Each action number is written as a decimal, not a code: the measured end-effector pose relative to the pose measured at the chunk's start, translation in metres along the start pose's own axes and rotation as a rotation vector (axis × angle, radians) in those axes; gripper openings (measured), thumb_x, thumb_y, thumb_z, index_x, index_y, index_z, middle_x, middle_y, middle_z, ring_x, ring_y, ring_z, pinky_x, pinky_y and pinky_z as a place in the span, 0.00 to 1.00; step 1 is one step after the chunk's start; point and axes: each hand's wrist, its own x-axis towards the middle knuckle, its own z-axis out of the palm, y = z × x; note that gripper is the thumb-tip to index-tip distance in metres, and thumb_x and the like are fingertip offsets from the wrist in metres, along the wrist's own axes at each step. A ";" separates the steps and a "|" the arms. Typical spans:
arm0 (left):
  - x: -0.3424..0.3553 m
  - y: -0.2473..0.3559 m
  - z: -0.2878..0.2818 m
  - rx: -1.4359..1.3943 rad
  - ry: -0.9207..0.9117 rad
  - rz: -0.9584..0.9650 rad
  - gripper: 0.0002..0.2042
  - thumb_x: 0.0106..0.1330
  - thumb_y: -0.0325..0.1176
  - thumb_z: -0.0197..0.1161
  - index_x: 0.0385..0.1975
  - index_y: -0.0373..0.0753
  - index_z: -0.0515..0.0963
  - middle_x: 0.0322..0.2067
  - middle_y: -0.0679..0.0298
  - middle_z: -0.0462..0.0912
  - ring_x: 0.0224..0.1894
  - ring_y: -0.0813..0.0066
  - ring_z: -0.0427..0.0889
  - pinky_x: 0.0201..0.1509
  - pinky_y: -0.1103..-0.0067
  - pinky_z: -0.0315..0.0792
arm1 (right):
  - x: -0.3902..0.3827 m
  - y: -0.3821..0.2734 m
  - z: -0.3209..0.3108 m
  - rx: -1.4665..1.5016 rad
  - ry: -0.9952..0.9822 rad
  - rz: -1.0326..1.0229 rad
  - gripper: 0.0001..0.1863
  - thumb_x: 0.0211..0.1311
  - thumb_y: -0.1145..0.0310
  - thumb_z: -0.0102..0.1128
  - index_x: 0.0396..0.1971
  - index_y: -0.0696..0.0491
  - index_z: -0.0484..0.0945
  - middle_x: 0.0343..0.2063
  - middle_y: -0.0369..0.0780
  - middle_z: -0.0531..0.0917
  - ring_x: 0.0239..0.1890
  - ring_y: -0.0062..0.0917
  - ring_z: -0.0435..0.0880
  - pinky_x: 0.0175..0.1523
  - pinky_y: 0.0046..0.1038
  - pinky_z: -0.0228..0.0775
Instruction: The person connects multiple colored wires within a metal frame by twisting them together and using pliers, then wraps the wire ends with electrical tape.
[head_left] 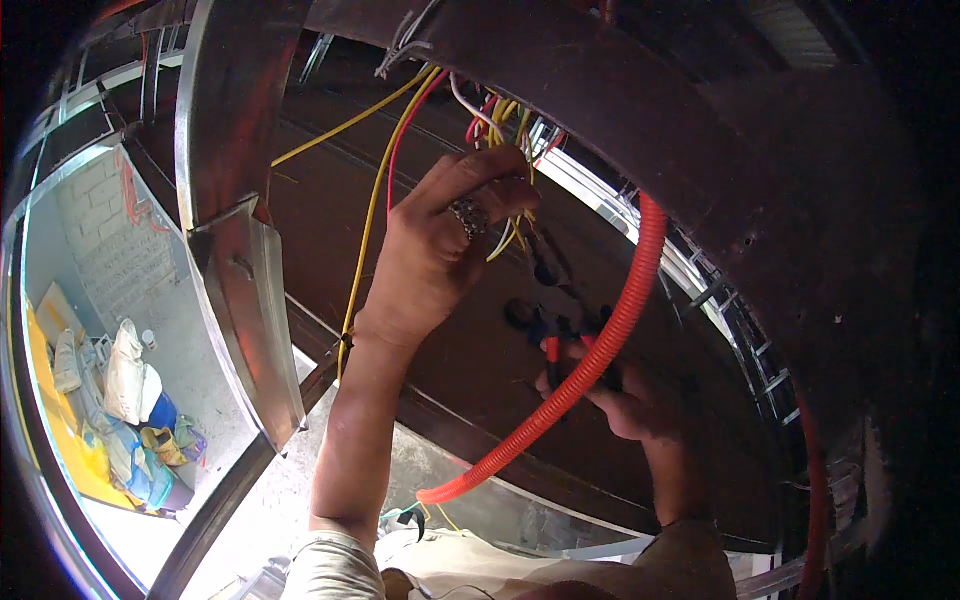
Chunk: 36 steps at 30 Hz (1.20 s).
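My left hand (pixel 440 230) is raised, fingers closed on a bundle of yellow, white and red wires (pixel 497 125) under a dark steel beam (pixel 640 110); a large silver ring sits on one finger. Below and to its right, my right hand (pixel 630 405) grips pliers with red handles (pixel 553 355), their jaws angled up toward the wire ends (pixel 505 240). An orange corrugated conduit (pixel 530 420) curves down from the beam, in front of part of that hand and tool. A long yellow wire (pixel 370 240) runs down beside my left wrist.
A vertical steel member (pixel 225 110) with a bent metal plate (pixel 255 320) stands on the left. Beyond it, far below, bags (pixel 130 375) lie on concrete beside a block wall (pixel 105 225). A ladder-like metal frame (pixel 750 350) and another orange conduit (pixel 815 500) run along the right.
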 end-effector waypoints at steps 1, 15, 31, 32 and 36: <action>0.000 0.000 0.001 -0.004 0.002 0.001 0.21 0.42 0.10 0.61 0.38 0.37 0.83 0.48 0.61 0.81 0.49 0.58 0.81 0.50 0.70 0.78 | -0.001 0.002 -0.002 -0.002 0.003 0.001 0.22 0.71 0.65 0.53 0.61 0.56 0.65 0.50 0.42 0.81 0.54 0.30 0.79 0.62 0.33 0.67; -0.004 0.000 0.003 -0.135 0.017 -0.123 0.20 0.43 0.09 0.59 0.37 0.36 0.83 0.49 0.59 0.80 0.50 0.58 0.80 0.52 0.72 0.78 | -0.001 0.002 0.007 0.290 0.031 -0.110 0.28 0.68 0.55 0.57 0.60 0.57 0.66 0.42 0.42 0.81 0.33 0.28 0.79 0.40 0.33 0.74; -0.005 -0.003 0.001 -0.160 -0.101 -0.181 0.21 0.42 0.14 0.66 0.38 0.44 0.85 0.51 0.63 0.78 0.51 0.61 0.80 0.52 0.72 0.79 | -0.019 0.041 -0.012 0.520 0.220 -0.191 0.42 0.55 0.45 0.68 0.62 0.53 0.62 0.38 0.41 0.80 0.35 0.29 0.81 0.38 0.31 0.73; -0.003 0.000 0.001 -0.223 -0.103 -0.249 0.21 0.42 0.14 0.66 0.38 0.43 0.85 0.51 0.62 0.78 0.51 0.61 0.80 0.52 0.72 0.79 | -0.020 0.040 -0.014 0.483 0.212 -0.180 0.41 0.56 0.48 0.68 0.63 0.54 0.61 0.38 0.41 0.80 0.35 0.29 0.81 0.38 0.31 0.73; 0.000 -0.005 0.005 -0.061 -0.070 -0.060 0.18 0.44 0.14 0.66 0.36 0.39 0.85 0.48 0.62 0.79 0.47 0.62 0.81 0.49 0.71 0.79 | -0.014 0.027 -0.024 0.398 -0.008 -0.121 0.37 0.57 0.59 0.66 0.64 0.55 0.60 0.40 0.42 0.80 0.36 0.31 0.81 0.39 0.32 0.73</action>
